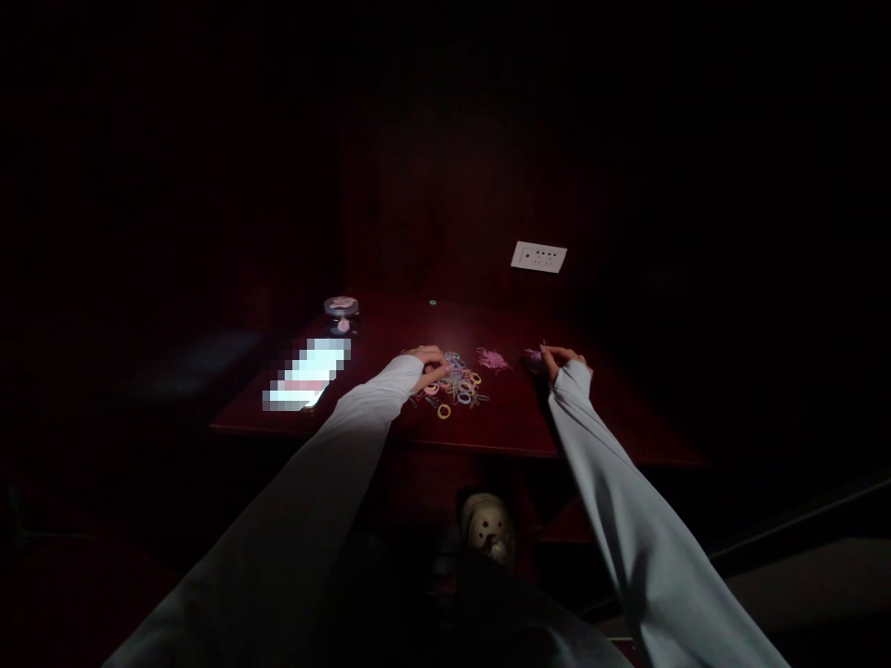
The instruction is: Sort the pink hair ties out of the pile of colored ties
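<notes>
Deep shadow surrounds a dark red desk, with one white socket plate on the wall behind it. The left hand is narrow, fingers curled down at the left side of a mixed pile of coloured hair ties; whether it grips one I cannot tell. The right hand is narrow too, thumb and fingertips drawn together at one small purple bunch, touching it or nearly so; a firm hold cannot be made out. Between the hands lies one pink heap of thin bands, just beside the pile. The ties overlap too much to count, but one yellow tie sits at the pile's near edge and one green ring lies well apart, farther back. At the left are one lit, pixelated rectangle and one lidded round tub. A strip of desk separates the pile from the front edge, and more surface runs rightward past the right hand into shadow
</notes>
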The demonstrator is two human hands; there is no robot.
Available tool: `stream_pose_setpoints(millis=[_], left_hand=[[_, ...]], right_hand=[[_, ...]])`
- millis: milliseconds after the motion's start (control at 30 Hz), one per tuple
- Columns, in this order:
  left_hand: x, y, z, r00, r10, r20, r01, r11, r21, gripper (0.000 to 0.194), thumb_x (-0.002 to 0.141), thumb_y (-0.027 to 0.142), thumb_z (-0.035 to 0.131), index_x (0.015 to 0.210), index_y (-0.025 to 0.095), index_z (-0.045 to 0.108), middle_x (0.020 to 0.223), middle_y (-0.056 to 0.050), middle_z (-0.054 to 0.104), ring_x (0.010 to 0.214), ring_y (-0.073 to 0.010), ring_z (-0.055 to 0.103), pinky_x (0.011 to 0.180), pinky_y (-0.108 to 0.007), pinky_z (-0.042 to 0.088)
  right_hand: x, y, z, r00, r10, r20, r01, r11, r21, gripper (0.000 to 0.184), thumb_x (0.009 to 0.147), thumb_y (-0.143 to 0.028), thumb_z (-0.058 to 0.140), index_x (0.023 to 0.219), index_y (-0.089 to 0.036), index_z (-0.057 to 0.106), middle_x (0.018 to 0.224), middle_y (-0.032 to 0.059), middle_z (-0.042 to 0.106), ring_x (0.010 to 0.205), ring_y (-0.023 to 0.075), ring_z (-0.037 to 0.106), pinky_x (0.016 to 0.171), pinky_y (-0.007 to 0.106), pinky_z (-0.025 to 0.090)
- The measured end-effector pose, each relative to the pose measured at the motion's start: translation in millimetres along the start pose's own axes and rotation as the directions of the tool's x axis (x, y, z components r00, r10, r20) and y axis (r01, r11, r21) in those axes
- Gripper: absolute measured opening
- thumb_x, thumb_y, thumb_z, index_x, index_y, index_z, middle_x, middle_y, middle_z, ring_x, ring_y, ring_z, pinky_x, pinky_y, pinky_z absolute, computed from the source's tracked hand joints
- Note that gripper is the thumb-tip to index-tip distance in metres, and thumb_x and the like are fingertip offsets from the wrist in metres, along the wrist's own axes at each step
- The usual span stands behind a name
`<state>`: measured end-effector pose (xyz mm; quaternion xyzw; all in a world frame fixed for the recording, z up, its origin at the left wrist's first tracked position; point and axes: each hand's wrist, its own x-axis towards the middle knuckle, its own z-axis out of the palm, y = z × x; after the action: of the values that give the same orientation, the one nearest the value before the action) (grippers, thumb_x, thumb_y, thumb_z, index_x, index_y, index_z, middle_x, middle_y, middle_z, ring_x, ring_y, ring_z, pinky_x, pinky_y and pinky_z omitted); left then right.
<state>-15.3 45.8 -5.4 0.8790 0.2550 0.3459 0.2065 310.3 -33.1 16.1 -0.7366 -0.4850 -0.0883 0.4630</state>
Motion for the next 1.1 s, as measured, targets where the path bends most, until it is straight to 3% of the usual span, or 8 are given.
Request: stream_pose_setpoints(millis=[200, 300, 433, 533, 667, 767, 967, 1100], left_hand=[[-3.0, 2.3, -0.9, 1.000, 0.019, -0.017, -0.019, 1.000, -0.001, 0.033, 0.100, 0.041, 0.055, 0.085, 0.019, 0.075, 0.083, -0.001, 0.063, 0.072, -0.0126, 0.054, 0.071, -0.024, 0.042], [-3.6, 3.3, -1.8, 1.000, 0.016, -0.017, -0.016, 1.000, 0.007, 0.032, 0.099, 0.040, 0.056, 0.086, 0.019, 0.076, 0.084, -0.001, 0.064, 0.073, -0.0128, 0.055, 0.071, -0.024, 0.042], [-3.6, 3.8, -2.6, 0.999, 0.031, -0.009, -0.031, 1.000, 0.005, 0.033, 0.100, 0.040, 0.056, 0.084, 0.019, 0.076, 0.082, -0.001, 0.063, 0.073, -0.0131, 0.055, 0.072, -0.024, 0.042], [-4.2, 4.1, -2.6, 1.000, 0.027, -0.006, -0.027, 1.000, 0.005, 0.035, 0.100, 0.041, 0.055, 0.083, 0.019, 0.076, 0.081, -0.001, 0.062, 0.072, -0.0132, 0.054, 0.073, -0.025, 0.043], [-5.7, 5.1, -2.8, 1.000, 0.020, -0.006, -0.020, 1.000, 0.000, 0.034, 0.100, 0.040, 0.055, 0.084, 0.018, 0.076, 0.083, -0.001, 0.063, 0.071, -0.0128, 0.053, 0.072, -0.025, 0.042], [-6.4, 5.9, -3.2, 1.000, 0.017, -0.008, -0.017, 1.000, 0.006, 0.035, 0.101, 0.041, 0.054, 0.085, 0.018, 0.076, 0.083, -0.002, 0.063, 0.073, -0.0132, 0.054, 0.072, -0.025, 0.041], [-5.9, 4.2, -2.6, 1.000, 0.022, -0.003, -0.022, 1.000, 0.010, 0.037, 0.101, 0.041, 0.052, 0.085, 0.019, 0.076, 0.083, -0.002, 0.063, 0.071, -0.0127, 0.052, 0.071, -0.025, 0.041], [-5.7, 3.9, -2.2, 1.000, 0.023, -0.013, -0.023, 1.000, 0.010, 0.034, 0.100, 0.041, 0.054, 0.084, 0.019, 0.074, 0.083, -0.001, 0.064, 0.071, -0.0125, 0.053, 0.070, -0.025, 0.040]], right_hand=[[0.6, 23.8, -24.0, 0.997, 0.054, 0.053, -0.050, 0.996, -0.073, 0.047, 0.086, -0.066, 0.061, 0.082, -0.023, 0.081, 0.088, 0.0116, 0.077, 0.096, 0.0332, 0.064, 0.095, 0.051, 0.044], [-10.5, 18.4, -24.6, 0.983, -0.122, 0.136, 0.130, 0.990, -0.052, 0.047, 0.092, -0.062, 0.056, 0.083, -0.023, 0.080, 0.090, 0.0119, 0.077, 0.096, 0.0326, 0.064, 0.095, 0.051, 0.044], [-26.1, 5.4, -21.1, 0.916, -0.295, 0.271, 0.309, 0.951, -0.008, 0.055, 0.095, -0.069, 0.053, 0.086, -0.023, 0.083, 0.088, 0.0112, 0.077, 0.099, 0.0308, 0.062, 0.100, 0.055, 0.038], [-30.1, 1.7, -18.8, 0.920, -0.292, 0.263, 0.287, 0.956, 0.058, 0.058, 0.093, -0.073, 0.056, 0.094, -0.023, 0.084, 0.090, 0.0111, 0.077, 0.101, 0.0311, 0.061, 0.098, 0.053, 0.041], [-25.2, 10.2, -18.7, 0.967, -0.175, 0.183, 0.150, 0.978, 0.141, 0.062, 0.091, -0.073, 0.056, 0.100, -0.017, 0.083, 0.098, 0.0145, 0.076, 0.097, 0.0301, 0.062, 0.089, 0.048, 0.048], [-22.3, 19.1, -20.8, 0.978, -0.111, 0.178, 0.091, 0.989, 0.116, 0.061, 0.091, -0.073, 0.055, 0.097, -0.018, 0.082, 0.098, 0.0142, 0.076, 0.096, 0.0300, 0.062, 0.088, 0.046, 0.049], [-30.9, 25.0, -19.3, 0.951, -0.187, 0.245, 0.212, 0.974, -0.080, 0.049, 0.084, -0.072, 0.067, 0.107, -0.033, 0.083, 0.106, 0.0083, 0.076, 0.105, 0.0321, 0.057, 0.095, 0.051, 0.040], [-32.2, 22.4, -13.5, 0.935, -0.214, 0.282, 0.260, 0.956, -0.136, 0.046, 0.079, -0.076, 0.072, 0.098, -0.036, 0.085, 0.106, 0.0087, 0.074, 0.104, 0.0326, 0.052, 0.092, 0.049, 0.037]])
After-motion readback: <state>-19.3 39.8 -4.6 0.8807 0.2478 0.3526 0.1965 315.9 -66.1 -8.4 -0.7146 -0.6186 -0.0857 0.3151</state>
